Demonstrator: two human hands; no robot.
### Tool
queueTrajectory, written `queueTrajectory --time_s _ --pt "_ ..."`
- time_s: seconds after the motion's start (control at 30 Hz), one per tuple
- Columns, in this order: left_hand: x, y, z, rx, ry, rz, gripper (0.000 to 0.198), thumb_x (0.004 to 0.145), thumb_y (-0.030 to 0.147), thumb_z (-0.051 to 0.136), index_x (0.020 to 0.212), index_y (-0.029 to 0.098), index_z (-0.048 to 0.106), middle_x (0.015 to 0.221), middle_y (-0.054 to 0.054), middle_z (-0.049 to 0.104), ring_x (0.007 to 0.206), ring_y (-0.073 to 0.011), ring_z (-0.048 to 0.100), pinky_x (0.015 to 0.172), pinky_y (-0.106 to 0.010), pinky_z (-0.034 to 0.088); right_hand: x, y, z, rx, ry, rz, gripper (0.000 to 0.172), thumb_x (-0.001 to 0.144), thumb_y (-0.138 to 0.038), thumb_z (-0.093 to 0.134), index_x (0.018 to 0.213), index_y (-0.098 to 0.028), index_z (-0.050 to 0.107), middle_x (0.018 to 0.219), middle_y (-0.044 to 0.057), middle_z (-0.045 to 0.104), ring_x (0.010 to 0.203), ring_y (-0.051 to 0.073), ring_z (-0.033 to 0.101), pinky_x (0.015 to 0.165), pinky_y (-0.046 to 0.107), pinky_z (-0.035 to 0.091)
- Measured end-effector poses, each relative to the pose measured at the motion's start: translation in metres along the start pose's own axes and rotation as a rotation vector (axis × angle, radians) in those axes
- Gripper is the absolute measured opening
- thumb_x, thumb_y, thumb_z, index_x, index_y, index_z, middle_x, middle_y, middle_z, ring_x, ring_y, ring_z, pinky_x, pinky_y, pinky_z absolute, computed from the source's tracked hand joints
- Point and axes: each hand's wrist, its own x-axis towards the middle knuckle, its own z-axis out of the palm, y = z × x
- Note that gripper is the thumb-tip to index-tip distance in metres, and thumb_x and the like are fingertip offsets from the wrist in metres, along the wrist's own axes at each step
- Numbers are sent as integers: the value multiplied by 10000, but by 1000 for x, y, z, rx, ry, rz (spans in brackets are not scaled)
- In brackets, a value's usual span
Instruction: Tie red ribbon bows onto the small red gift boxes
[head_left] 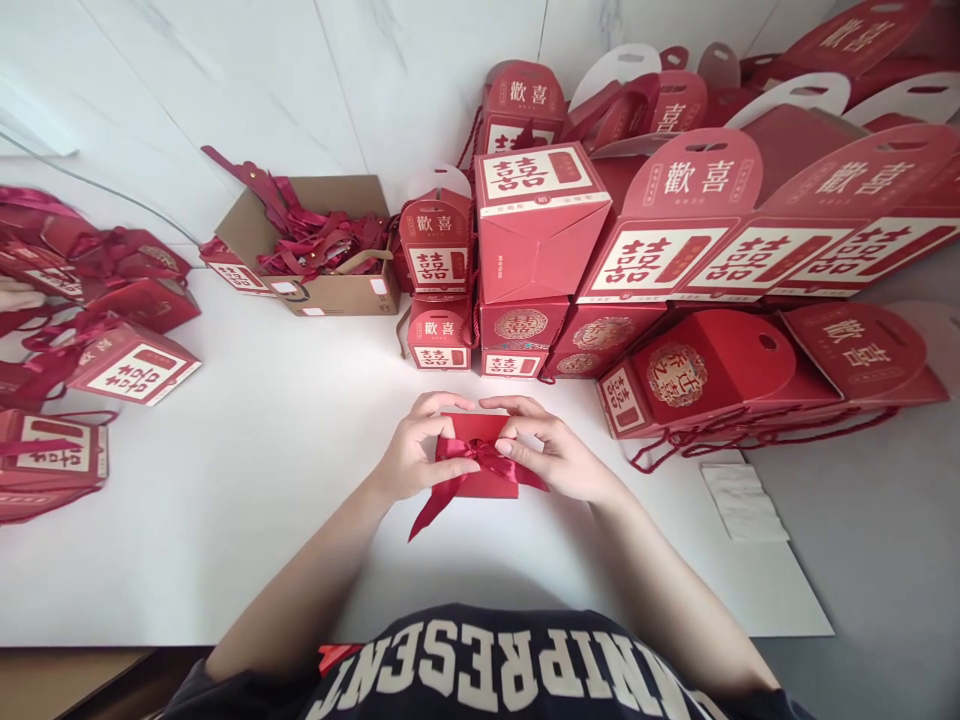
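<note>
Red box (487, 488), in front of and right of the cardboard carton (343, 297), bears a ribbon bow (489, 461), held at either side by left hand (414, 450) and right hand (564, 455), thumbs on it; light, even pressure should keep it centred

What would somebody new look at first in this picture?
Probably the big pile of red gift boxes with white labels, on the right. Next, in the middle, the left hand and right hand at a shiny ribbon bow on a small red box. Farther back, left of centre, a cardboard box is heaped with loose red ribbons.
</note>
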Motion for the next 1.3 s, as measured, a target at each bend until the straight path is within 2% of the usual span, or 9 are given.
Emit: queueTrajectory --time_s 0.1,0.17,0.23,0.33,0.73,1.0,1.1,1.2,1.3 --pt "1 0 -7 -3 -113 -41 220 676 309 829 779 180 684 1238 -105 573 1186 -272 548 1049 -416 427 1 4 0 59 -3 2 230 946 -330 559 777 -203 648 1317 75 548 1227 219 528 1082 392 358" --pt "0 0 -10 -12 -159 -78 296 676 317 831 920 195 716 1261 -107 554 1200 -272 544 1061 -417 425 1 6 0 101 -8 14 249 949 -345 550 767 -200 639 1287 76 555 1191 220 548 1061 393 373" --pt "0 -1 -12 -20 -185 -109 365 691 320 822 1023 213 714 1279 -105 541 1212 -269 539 1066 -415 426 1 8 1 137 -12 29 271 953 -363 539 757 -199 630 1276 73 551 1169 222 555 1047 396 379" --pt "-1 0 -12 -26 -185 -126 384 704 321 811 1063 227 712 1277 -99 542 1207 -264 542 1060 -404 435 0 11 2 173 0 50 305 953 -381 531 726 -193 611 1283 69 534 1134 219 560 1023 395 390" --pt "0 4 -12 -59 -175 -147 276 712 288 802 961 199 723 1247 -95 556 1130 -238 582 990 -355 478 -1 16 2 289 1 42 338 947 -399 537 700 -180 612 1238 75 514 1056 198 546 939 348 440" --pt "-3 -3 -6 -101 -98 -146 273 694 325 816 896 182 699 1234 -114 558 1139 -262 579 1007 -394 465 -1 26 3 298 38 36 362 928 -442 552 672 -187 577 1208 83 530 1204 242 487 1031 386 385" --pt "-4 -9 0 -229 -61 -153 240 786 400 727 802 173 651 1257 -127 549 1172 -278 561 1017 -422 454 0 30 4 329 76 46 364 920 -453 563 669 -190 565 1195 83 532 1196 237 495 1029 382 384" --pt "-6 -13 6 -345 6 -205 354 917 428 539 671 173 551 1262 -130 553 1184 -278 546 1008 -425 451 -1 31 3 352 82 53 360 924 -443 560 667 -192 560 1202 81 529 1198 232 497 1033 379 379" --pt "-9 -15 11 -368 93 -255 385 920 410 532 620 172 488 1234 -119 548 1132 -268 558 958 -399 470 -1 32 1 354 73 51 361 925 -440 559 662 -193 550 1219 81 528 1216 234 483 1050 389 364"
